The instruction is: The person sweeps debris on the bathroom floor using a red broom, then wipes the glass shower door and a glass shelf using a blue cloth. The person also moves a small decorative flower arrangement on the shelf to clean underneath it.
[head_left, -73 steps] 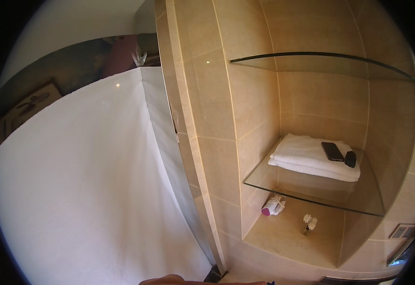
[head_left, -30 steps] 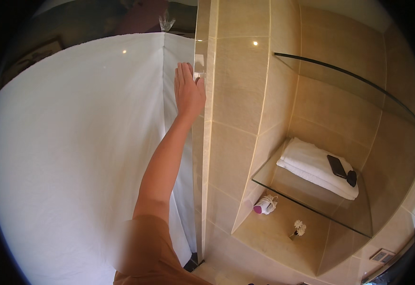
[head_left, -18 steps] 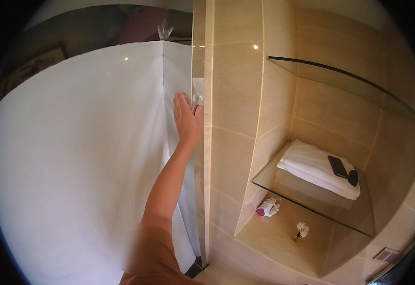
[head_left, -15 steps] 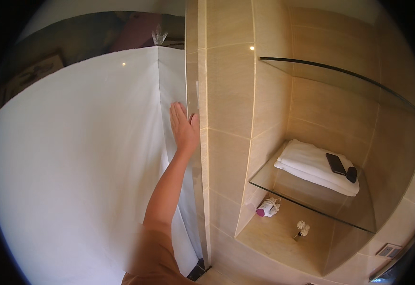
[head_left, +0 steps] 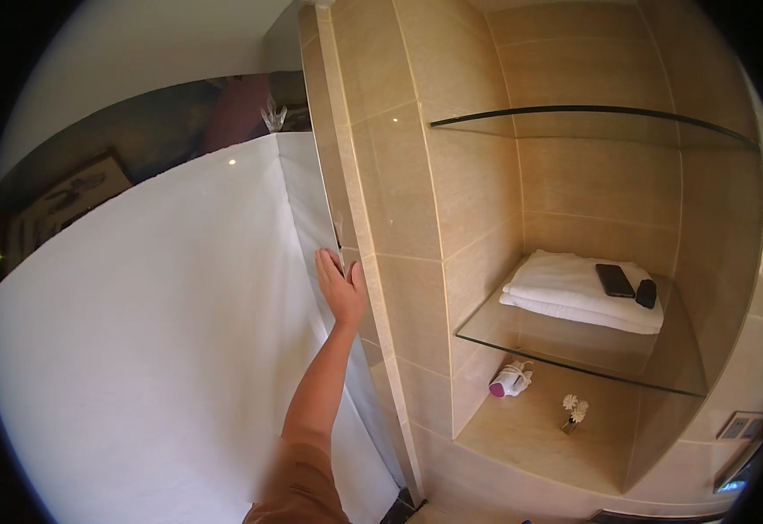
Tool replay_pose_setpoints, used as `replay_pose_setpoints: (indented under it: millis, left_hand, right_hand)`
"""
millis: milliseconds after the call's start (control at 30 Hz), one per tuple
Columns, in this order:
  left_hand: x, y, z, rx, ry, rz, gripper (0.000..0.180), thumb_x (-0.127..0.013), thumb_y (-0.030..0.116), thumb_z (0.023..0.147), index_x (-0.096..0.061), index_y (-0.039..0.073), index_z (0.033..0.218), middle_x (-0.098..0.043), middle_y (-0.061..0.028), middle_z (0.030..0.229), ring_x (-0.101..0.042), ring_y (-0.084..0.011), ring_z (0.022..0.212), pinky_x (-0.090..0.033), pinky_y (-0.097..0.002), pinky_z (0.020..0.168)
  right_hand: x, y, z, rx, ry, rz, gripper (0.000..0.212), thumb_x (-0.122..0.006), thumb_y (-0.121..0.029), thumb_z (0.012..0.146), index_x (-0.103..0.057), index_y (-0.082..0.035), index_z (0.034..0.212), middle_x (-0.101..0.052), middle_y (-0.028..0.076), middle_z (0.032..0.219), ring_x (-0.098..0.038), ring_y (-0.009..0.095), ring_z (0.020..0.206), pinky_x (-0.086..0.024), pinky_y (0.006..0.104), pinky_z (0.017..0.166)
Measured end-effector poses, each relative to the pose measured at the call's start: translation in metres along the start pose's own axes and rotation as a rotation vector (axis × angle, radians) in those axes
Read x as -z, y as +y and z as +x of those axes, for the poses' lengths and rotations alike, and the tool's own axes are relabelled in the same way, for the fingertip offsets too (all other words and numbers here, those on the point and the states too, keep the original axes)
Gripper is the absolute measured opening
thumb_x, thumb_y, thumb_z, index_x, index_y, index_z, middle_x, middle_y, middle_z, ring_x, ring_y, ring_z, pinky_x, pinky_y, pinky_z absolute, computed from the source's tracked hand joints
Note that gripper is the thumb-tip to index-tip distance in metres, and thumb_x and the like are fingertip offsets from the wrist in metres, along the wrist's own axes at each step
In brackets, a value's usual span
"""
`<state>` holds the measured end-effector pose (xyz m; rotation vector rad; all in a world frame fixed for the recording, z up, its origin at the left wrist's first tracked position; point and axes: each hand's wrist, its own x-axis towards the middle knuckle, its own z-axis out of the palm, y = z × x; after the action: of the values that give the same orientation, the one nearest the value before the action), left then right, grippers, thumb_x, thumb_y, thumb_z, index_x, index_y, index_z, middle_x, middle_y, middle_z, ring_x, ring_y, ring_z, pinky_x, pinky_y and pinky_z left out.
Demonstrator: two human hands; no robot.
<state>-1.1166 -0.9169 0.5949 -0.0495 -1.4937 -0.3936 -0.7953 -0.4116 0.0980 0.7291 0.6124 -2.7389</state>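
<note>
My left hand (head_left: 343, 293) is raised upright with its fingers stretched out and the thumb apart on the right. It lies flat against a narrow glossy upright strip (head_left: 332, 196), where a tall white panel (head_left: 163, 332) meets the tiled wall (head_left: 399, 175). The hand holds nothing. The panel has a vertical fold or corner just left of the fingers, and I cannot tell whether it is cloth or a stiff sheet. My right hand is out of view.
To the right, a tiled niche has an upper glass shelf (head_left: 591, 110) and a lower one (head_left: 486, 327). Folded white towels (head_left: 556, 284) carry a black phone (head_left: 614, 280) and a small black object (head_left: 646, 293). Below are a white-and-purple bundle (head_left: 510, 379) and small white flowers (head_left: 575, 407).
My view has shifted and tilted, so the panel's top edge and my left hand appear lower in the picture. The hand remains flat beside the panel's edge.
</note>
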Motion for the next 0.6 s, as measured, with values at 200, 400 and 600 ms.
replay_pose_setpoints:
  millis: [200, 400, 600]
  left_hand:
    - [0.016, 0.011, 0.0, -0.029, -0.059, 0.133, 0.099, -0.082, 0.023, 0.081, -0.024, -0.015, 0.151, -0.034, -0.0364, 0.154, -0.031, -0.0516, 0.145, -0.027, -0.0533, 0.12]
    - [0.01, 0.001, -0.007, -0.039, -0.07, 0.259, 0.101, -0.082, 0.024, 0.079, -0.023, -0.016, 0.15, -0.033, -0.0411, 0.151, -0.031, -0.0535, 0.144, -0.028, -0.0544, 0.121]
    - [0.005, -0.001, 0.0, -0.044, -0.063, 0.284, 0.097, -0.079, 0.022, 0.076, -0.028, -0.017, 0.147, -0.039, -0.0417, 0.147, -0.037, -0.0539, 0.141, -0.032, -0.0534, 0.119]
  right_hand:
    - [0.016, -0.002, 0.0, -0.054, -0.082, 0.019, 0.056, -0.078, -0.011, 0.084, -0.057, -0.01, 0.135, -0.062, 0.009, 0.132, -0.058, 0.029, 0.124, -0.046, 0.0453, 0.114]
    - [0.033, -0.006, -0.013, -0.006, -0.138, 0.023, 0.052, -0.077, -0.013, 0.085, -0.058, -0.01, 0.134, -0.063, 0.008, 0.13, -0.059, 0.028, 0.124, -0.046, 0.0452, 0.114]
    - [0.025, -0.016, -0.049, -0.042, -0.028, -0.014, 0.055, -0.074, -0.02, 0.088, -0.055, -0.007, 0.138, -0.062, 0.009, 0.132, -0.059, 0.029, 0.122, -0.046, 0.0467, 0.112]
